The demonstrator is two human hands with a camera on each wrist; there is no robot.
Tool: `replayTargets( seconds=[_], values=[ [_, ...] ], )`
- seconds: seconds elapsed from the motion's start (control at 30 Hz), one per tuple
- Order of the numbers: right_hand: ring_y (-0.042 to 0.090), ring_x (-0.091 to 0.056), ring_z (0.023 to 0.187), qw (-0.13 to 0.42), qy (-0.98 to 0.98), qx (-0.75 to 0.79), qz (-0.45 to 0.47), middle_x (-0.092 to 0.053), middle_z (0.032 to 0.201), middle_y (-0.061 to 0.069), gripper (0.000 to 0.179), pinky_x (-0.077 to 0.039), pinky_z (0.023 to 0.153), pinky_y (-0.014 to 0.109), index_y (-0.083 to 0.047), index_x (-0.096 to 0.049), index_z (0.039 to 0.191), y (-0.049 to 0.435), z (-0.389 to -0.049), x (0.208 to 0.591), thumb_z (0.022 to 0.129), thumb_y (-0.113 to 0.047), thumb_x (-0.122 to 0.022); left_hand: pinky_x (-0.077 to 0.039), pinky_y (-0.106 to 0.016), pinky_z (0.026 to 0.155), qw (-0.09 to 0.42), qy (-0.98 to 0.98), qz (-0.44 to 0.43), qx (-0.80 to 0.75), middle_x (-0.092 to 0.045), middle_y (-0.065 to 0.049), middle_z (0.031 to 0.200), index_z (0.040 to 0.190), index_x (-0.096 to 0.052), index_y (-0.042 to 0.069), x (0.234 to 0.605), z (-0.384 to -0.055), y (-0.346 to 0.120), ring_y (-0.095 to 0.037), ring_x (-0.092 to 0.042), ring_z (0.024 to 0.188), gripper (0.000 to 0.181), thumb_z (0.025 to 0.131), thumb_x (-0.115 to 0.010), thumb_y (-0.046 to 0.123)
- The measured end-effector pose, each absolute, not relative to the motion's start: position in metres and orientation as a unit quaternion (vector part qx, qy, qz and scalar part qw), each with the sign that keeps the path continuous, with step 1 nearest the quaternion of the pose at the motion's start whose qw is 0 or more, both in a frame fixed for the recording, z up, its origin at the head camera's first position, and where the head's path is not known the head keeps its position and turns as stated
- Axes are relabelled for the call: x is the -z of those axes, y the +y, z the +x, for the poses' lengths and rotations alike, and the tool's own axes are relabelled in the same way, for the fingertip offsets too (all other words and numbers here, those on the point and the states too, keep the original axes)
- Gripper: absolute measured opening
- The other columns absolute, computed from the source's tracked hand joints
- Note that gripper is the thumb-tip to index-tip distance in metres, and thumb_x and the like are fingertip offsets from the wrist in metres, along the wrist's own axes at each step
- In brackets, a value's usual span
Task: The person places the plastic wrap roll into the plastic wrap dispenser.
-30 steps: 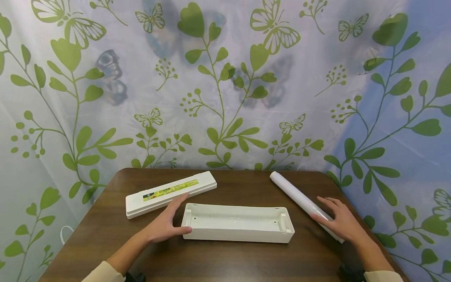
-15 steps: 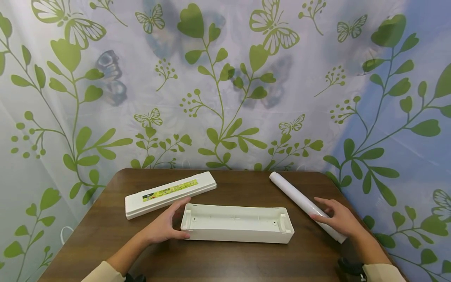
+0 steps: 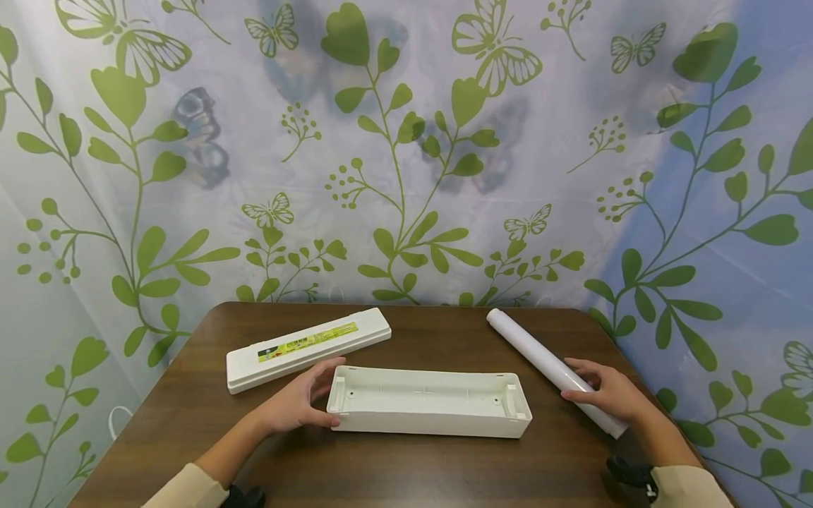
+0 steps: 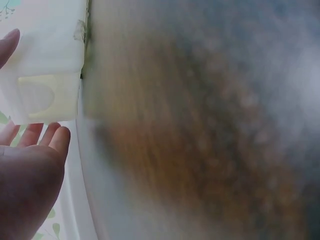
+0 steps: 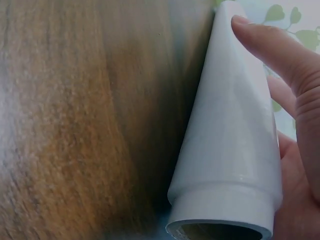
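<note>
My left hand [image 3: 298, 403] holds the left end of a long white plastic box [image 3: 428, 423], thumb at its near side and fingers at its far side. The box's top is uncovered and its inside shows. In the left wrist view the thumb [image 4: 7, 45] and fingers lie on opposite sides of the box end [image 4: 47, 97]. At the right, my right hand [image 3: 612, 391] grips a white roll of cling film [image 3: 540, 356] near its lower end. In the right wrist view its thumb presses the roll [image 5: 230, 135]; the other fingers are partly hidden behind it.
Behind the left hand lies a long white lid [image 3: 248, 367] with a yellow-green label. Everything rests on a brown wooden table [image 3: 438, 473]. A curtain [image 3: 406, 176] printed with leaves and butterflies hangs behind the table and at both sides.
The left fingers have closed in around the box's end, and the box has shifted slightly left. The right fingers have curled round the roll, whose near end has moved a little right.
</note>
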State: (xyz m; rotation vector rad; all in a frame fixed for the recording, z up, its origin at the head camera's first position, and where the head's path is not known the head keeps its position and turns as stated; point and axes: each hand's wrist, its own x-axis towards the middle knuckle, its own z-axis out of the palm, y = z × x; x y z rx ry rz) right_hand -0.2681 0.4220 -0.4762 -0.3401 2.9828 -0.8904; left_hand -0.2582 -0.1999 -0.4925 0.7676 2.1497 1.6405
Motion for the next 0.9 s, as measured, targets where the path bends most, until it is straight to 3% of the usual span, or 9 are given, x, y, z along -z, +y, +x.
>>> replayTargets(
  seconds=[0.1,0.43,0.9],
  values=[
    [0.004,-0.062,0.08,0.013,0.949,0.294,-0.111,-0.069,0.124,0.022,0.076,-0.049,0.064,0.025,-0.004,-0.053,0.147,0.424,-0.27,0.478,0.085,-0.035,-0.083,-0.041,-0.013,0.108,0.179,0.741,0.269,-0.589,-0.022,-0.026,0.166,0.16,-0.02,0.006,0.493,-0.26,-0.2,-0.048,-0.027,0.152,0.107,0.078,-0.088,0.008],
    [0.004,-0.062,0.085,0.013,0.951,0.288,-0.112,-0.072,0.116,0.014,0.078,-0.049,0.068,0.024,-0.004,-0.054,0.146,0.427,-0.277,0.484,0.083,-0.038,-0.085,-0.048,-0.023,0.108,0.204,0.722,0.264,-0.606,-0.03,-0.024,0.162,0.158,-0.024,0.008,0.495,-0.265,-0.202,-0.046,-0.031,0.15,0.101,0.079,-0.087,0.004],
    [0.006,-0.062,0.084,0.006,0.953,0.282,-0.107,-0.074,0.113,0.011,0.073,-0.048,0.068,0.024,-0.004,-0.058,0.143,0.423,-0.28,0.484,0.083,-0.037,-0.085,-0.047,-0.02,0.108,0.201,0.72,0.266,-0.609,-0.033,-0.023,0.16,0.157,-0.023,-0.001,0.496,-0.266,-0.203,-0.046,-0.03,0.149,0.101,0.079,-0.087,0.004]
  ],
)
